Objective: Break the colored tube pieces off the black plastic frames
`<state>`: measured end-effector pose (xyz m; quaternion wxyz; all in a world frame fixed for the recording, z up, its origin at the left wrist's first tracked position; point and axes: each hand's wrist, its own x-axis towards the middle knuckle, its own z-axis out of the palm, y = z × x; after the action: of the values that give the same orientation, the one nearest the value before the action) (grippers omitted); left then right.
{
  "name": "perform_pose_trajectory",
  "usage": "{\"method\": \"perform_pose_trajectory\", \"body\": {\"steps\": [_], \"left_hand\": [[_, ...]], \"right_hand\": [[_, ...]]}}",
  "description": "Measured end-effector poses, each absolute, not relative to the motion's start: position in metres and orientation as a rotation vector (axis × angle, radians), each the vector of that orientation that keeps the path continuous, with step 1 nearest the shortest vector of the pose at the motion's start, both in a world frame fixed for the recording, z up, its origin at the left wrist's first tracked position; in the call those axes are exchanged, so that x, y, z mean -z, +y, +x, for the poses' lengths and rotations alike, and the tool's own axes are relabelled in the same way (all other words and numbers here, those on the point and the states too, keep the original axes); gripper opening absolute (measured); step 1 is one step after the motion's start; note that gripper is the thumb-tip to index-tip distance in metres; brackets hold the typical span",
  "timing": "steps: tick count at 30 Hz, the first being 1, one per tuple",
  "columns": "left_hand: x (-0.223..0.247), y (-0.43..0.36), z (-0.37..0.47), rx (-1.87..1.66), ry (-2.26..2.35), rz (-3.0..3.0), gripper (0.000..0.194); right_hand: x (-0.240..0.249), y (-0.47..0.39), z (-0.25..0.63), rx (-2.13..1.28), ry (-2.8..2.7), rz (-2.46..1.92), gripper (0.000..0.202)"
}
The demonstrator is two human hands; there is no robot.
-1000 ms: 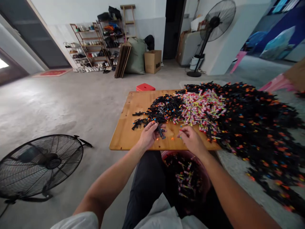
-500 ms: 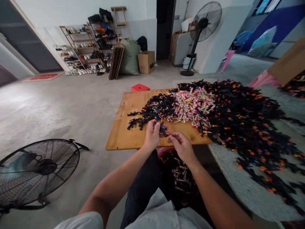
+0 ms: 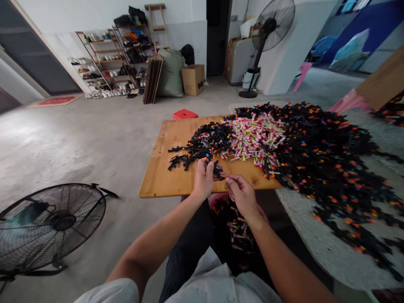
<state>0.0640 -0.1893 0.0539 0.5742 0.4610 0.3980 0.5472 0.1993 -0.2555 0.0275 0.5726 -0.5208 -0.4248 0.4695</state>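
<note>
My left hand (image 3: pixel 203 180) is closed around a small black toy gun (image 3: pixel 217 171), holding it above the near edge of the wooden board (image 3: pixel 158 176). My right hand (image 3: pixel 242 194) pinches a small piece with a red and pink end (image 3: pixel 226 178) right by the gun's lower end. Whether the two touch is too small to tell. Beyond my hands lies a heap of small pink-and-white tubes (image 3: pixel 257 136) with red and yellow-green parts. Left of it is a smaller heap of black toy guns (image 3: pixel 205 141), some with orange or blue tips.
A large heap of black toy guns (image 3: pixel 322 155) covers much of the stone-like table (image 3: pixel 315 248) at right. Below the board, a tub (image 3: pixel 216 198) holds more guns and tubes. A floor fan (image 3: pixel 63 221) stands at left, a red stool (image 3: pixel 184 114) behind the board.
Both hands have stayed in nearly the same place, the right one still close to the toy gun. The view has shifted slightly.
</note>
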Motion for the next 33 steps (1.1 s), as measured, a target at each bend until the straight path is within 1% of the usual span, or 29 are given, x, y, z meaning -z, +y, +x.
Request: {"method": "perform_pose_trajectory", "body": {"steps": [5, 8, 10, 13, 17, 20, 25, 28, 30, 33], "left_hand": [[-0.053, -0.191, 0.065, -1.278, 0.915, 1.077, 0.033], [-0.051, -0.191, 0.066, -1.289, 0.936, 1.052, 0.031], [-0.051, -0.191, 0.067, -1.300, 0.940, 1.038, 0.029], [-0.052, -0.191, 0.069, -1.305, 0.940, 1.030, 0.029], [-0.054, -0.191, 0.073, -1.319, 0.947, 1.020, 0.030], [-0.049, -0.191, 0.075, -1.297, 0.841, 0.993, 0.034], [-0.039, -0.198, 0.064, -1.047, 0.511, 1.028, 0.048], [-0.037, -0.203, 0.058, -0.993, 0.498, 1.039, 0.054], [-0.037, -0.205, 0.058, -0.988, 0.507, 1.025, 0.058], [-0.036, -0.208, 0.063, -1.034, 0.539, 1.049, 0.058]], "right_hand": [[-0.033, -0.261, 0.197, -0.865, -1.107, -1.305, 0.037], [-0.035, -0.264, 0.198, -0.743, -1.204, -1.372, 0.032], [-0.035, -0.264, 0.198, -0.743, -1.223, -1.385, 0.031], [-0.032, -0.263, 0.195, -0.906, -1.138, -1.342, 0.031], [-0.032, -0.259, 0.188, -1.200, -0.891, -1.155, 0.029], [-0.037, -0.256, 0.189, -1.225, -0.717, -1.069, 0.027], [-0.053, -0.257, 0.201, -1.329, -0.624, -1.022, 0.026], [-0.060, -0.263, 0.204, -1.417, -0.632, -1.001, 0.025], [-0.063, -0.267, 0.202, -1.459, -0.621, -0.983, 0.030], [-0.065, -0.273, 0.198, -1.475, -0.605, -0.967, 0.034]]}}
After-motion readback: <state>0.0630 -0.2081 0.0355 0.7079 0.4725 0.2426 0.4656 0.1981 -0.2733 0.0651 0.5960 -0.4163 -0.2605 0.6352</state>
